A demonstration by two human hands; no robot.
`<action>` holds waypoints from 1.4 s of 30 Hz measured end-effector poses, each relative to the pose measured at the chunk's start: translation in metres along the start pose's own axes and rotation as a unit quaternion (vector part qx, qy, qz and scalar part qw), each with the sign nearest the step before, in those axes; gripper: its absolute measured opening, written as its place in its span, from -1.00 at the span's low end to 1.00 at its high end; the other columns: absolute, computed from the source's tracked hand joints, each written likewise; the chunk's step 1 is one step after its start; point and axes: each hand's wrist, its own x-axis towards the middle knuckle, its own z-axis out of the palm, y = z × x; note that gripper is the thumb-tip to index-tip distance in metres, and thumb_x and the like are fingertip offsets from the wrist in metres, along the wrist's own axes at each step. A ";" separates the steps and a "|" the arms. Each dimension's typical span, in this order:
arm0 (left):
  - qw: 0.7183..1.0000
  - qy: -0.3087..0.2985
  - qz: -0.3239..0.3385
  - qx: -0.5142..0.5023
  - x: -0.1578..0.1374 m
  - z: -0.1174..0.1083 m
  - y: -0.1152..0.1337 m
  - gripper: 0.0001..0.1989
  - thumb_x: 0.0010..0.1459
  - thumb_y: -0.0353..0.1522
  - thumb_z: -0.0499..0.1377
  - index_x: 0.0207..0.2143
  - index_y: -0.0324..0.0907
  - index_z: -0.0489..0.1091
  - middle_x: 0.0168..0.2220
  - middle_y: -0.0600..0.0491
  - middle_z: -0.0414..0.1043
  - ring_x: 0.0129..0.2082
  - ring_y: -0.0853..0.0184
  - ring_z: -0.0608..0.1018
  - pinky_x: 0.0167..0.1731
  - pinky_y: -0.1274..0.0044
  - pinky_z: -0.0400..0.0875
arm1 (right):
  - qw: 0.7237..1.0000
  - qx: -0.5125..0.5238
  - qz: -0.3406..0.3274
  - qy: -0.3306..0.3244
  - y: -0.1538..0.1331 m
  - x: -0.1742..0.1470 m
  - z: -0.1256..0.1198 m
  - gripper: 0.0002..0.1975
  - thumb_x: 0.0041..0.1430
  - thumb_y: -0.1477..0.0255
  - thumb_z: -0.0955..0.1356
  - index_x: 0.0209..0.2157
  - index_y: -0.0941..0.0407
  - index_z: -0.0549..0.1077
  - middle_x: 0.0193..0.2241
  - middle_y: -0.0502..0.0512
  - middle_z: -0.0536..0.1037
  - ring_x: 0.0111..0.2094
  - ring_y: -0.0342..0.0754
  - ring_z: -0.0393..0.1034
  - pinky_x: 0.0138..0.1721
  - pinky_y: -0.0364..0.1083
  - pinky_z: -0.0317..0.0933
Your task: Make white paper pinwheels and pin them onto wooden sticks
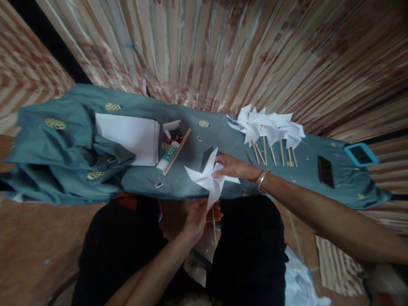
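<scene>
A white paper pinwheel [208,180] on a thin wooden stick [213,229] is held over the front edge of the cloth-covered table. Below the blades, my left hand [200,214] is closed around the stick, partly hidden by a paper blade. My right hand [228,166], with a bangle on the wrist, pinches the pinwheel near its centre, where a small pin head shows. Behind and to the right, several finished-looking white pinwheels [267,127] lie in an overlapping row, their sticks pointing toward me.
A stack of white paper [129,138] lies left on the blue-grey cloth [178,187]. Beside it are a glue stick [168,156], wooden sticks [177,151] and a small open box [173,131]. A dark phone [325,171] and blue-framed device [361,154] lie right. A curtain [197,55] hangs behind.
</scene>
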 end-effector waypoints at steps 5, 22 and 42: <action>1.000 -0.001 0.009 -0.005 -0.001 -0.002 -0.002 -0.49 -0.40 -0.12 0.46 -0.46 -0.32 0.49 -0.58 0.06 0.49 -0.63 0.39 0.53 -0.57 0.59 0.40 | 1.000 0.012 0.002 0.003 -0.003 -0.002 0.000 -0.74 -0.17 0.47 0.45 -0.33 0.19 0.54 -0.32 0.06 0.60 -0.27 0.00 0.46 -0.23 -0.12 0.29; 1.000 0.003 0.004 0.006 -0.001 -0.004 -0.003 -0.67 -0.10 -0.22 0.39 -0.42 -0.31 0.47 -0.54 0.04 0.49 -0.59 0.36 0.55 -0.50 0.54 0.43 | 0.986 -0.152 0.052 0.031 -0.022 -0.008 -0.004 -0.67 -0.13 0.38 0.48 -0.26 0.20 0.53 -0.29 0.12 0.58 -0.27 0.01 0.44 -0.31 -0.13 0.20; 0.998 -0.022 -0.051 0.040 0.001 0.002 0.002 -0.73 0.02 -0.23 0.29 -0.49 -0.28 0.43 -0.56 0.03 0.48 -0.63 0.38 0.53 -0.55 0.56 0.40 | 0.952 -0.291 -0.026 -0.093 -0.022 0.014 -0.024 -0.71 -0.06 0.25 0.46 -0.33 0.16 0.52 -0.43 0.05 0.49 -0.42 -0.07 0.32 -0.45 -0.12 0.05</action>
